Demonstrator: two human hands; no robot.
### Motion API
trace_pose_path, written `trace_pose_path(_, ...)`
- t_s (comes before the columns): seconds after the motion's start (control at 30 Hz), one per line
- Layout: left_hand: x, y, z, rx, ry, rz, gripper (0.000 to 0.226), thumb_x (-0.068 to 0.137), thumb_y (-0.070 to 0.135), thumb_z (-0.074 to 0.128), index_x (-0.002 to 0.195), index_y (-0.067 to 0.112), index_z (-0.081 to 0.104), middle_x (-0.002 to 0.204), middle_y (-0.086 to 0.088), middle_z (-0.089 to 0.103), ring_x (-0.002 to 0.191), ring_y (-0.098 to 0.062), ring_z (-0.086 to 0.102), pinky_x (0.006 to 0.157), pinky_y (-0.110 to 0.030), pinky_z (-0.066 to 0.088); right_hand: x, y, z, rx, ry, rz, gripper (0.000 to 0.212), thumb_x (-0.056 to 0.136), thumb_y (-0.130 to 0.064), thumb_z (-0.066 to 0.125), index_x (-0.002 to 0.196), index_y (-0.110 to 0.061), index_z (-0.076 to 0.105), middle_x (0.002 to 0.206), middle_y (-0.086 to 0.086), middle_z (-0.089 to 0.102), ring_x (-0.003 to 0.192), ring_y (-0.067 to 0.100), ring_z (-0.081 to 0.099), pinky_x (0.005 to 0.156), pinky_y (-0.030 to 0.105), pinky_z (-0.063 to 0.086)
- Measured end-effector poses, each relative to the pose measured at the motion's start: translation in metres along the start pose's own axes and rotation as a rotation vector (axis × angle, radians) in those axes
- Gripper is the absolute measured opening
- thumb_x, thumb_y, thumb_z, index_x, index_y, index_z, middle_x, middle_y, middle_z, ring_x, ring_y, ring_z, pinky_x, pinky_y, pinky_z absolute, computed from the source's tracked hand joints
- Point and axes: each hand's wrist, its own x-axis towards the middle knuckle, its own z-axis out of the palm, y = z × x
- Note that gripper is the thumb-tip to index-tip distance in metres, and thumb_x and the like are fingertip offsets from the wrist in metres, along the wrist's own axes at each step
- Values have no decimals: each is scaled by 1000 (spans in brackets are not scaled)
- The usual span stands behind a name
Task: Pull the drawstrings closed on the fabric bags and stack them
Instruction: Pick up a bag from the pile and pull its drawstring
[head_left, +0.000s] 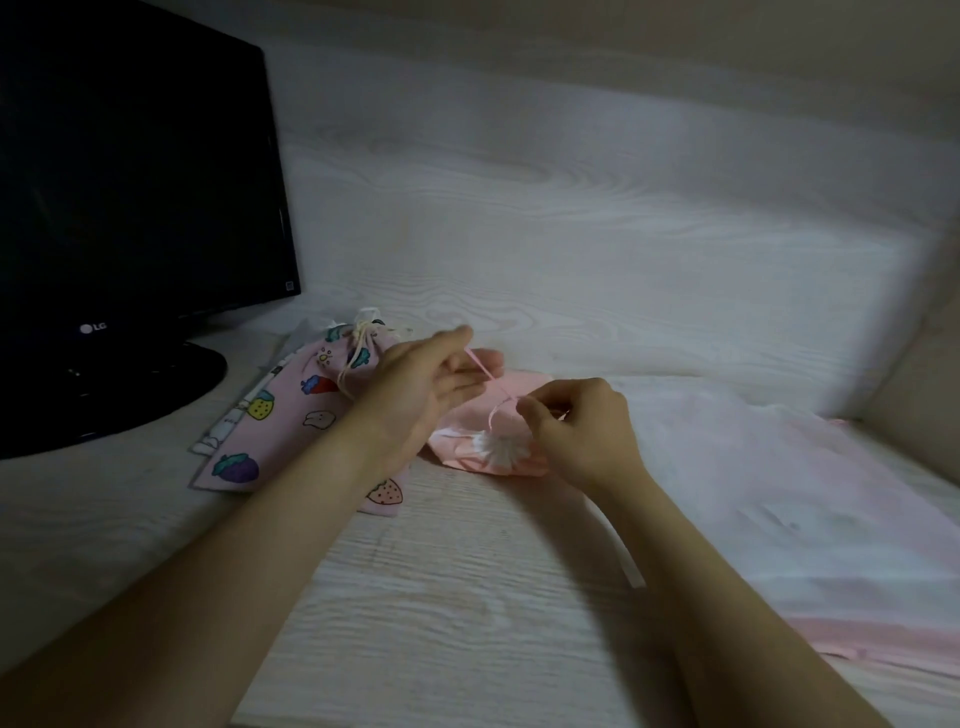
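At the centre of the frame, on the bench (467, 582), the plain pink bag (454, 452) lies flat between my two hands. Its drawstring (493, 387) is a thin pink ribbon with a white pom-pom (500, 450) on the end. My right grip (571, 426) is pinched together on that ribbon just above the pom-pom. My left grip (431, 384) hangs with its fingers fairly straight at the ribbon's other end, and I cannot tell if it actually pinches it.

I judge the bag light, limp and empty, so it will slide rather than resist a tug. One hand should hold the gathered mouth while the other draws. The ribbon looks slick and narrow, so I would take it close to the channel, not by the pom-pom, which could pull off.

At left of centre the printed bag (280, 415) lies cinched beside the monitor (130, 208). Soft cloth will stack flat but shift easily.
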Motion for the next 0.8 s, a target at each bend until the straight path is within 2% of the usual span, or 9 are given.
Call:
trace_pose_path(0.1, -1, 8, -1, -293, 5, -68, 31, 107, 27, 59, 82, 9, 54, 83, -13, 73, 92, -28, 77, 101, -44, 57, -3, -3, -1, -74, -4, -108, 12, 86, -28, 72, 81, -24, 82, 68, -19, 66, 71, -5, 63, 67, 11, 45)
trace_pose_path(0.17, 2, 6, -2, -335, 38, -118, 40, 107, 31, 59, 72, 16, 45, 64, -4, 50, 61, -17, 59, 83, -39, 60, -4, -7, -2, -61, 12, -158, 10, 85, -25, 73, 79, -23, 81, 71, -18, 65, 72, -3, 62, 71, 17, 46)
trace_pose_path(0.27, 6, 0, -5, -97, 84, -109, 44, 110, 33, 54, 71, 23, 36, 61, 2, 23, 50, -13, 23, 51, -29, 30, -4, -9, -3, -32, 1, -163, 22, 85, -25, 63, 72, -21, 79, 74, -7, 70, 77, 19, 64, 81, 37, 52)
trace_pose_path(0.33, 7, -4, -5, 116, 111, -62, 39, 109, 31, 54, 76, 23, 35, 57, 4, 27, 49, -12, 20, 45, -24, 18, -3, -7, -4, -58, -3, -157, 28, 82, -31, 54, 71, -23, 79, 73, 0, 67, 82, 28, 60, 81, 40, 51)
trace_pose_path(0.4, 5, -6, -4, 282, 129, -11, 32, 106, 27, 60, 82, 20, 41, 51, 9, 36, 45, -10, 26, 41, -20, 21, -2, -6, -7, -140, -23, -130, 27, 88, -39, 55, 81, -30, 80, 83, 0, 63, 95, 28, 52, 84, 38, 44)
trace_pose_path(0.53, -8, -8, -3, 620, 55, 158, 21, 93, 19, 72, 104, 22, 55, 69, -4, 57, 55, -14, 47, 51, -28, 39, -2, 0, -6, -360, -38, -145, 25, 96, -56, 60, 97, -37, 76, 99, -1, 49, 101, 24, 37, 85, 36, 25)
trace_pose_path(0.6, -9, -12, -5, 814, 21, 315, 20, 86, 21, 78, 97, 24, 62, 71, -10, 64, 55, -16, 52, 55, -33, 46, -1, 3, -5, -372, -41, -164, 27, 96, -58, 60, 96, -37, 76, 102, -2, 48, 102, 23, 36, 83, 36, 22)
trace_pose_path(0.63, -9, -15, -8, 899, 13, 366, 18, 81, 25, 82, 88, 26, 66, 70, -5, 67, 57, -15, 57, 58, -35, 51, -1, 3, -4, -373, -39, -173, 27, 97, -57, 60, 95, -35, 76, 104, -2, 49, 102, 23, 37, 82, 35, 22)
trace_pose_path(0.8, -6, -22, -12, 1138, -57, 449, 17, 71, 28, 88, 70, 26, 72, 76, 12, 70, 77, -3, 65, 74, -36, 57, 3, 9, 4, -386, -70, -242, 25, 101, -39, 60, 92, -18, 71, 99, 4, 71, 98, 32, 59, 83, 41, 43)
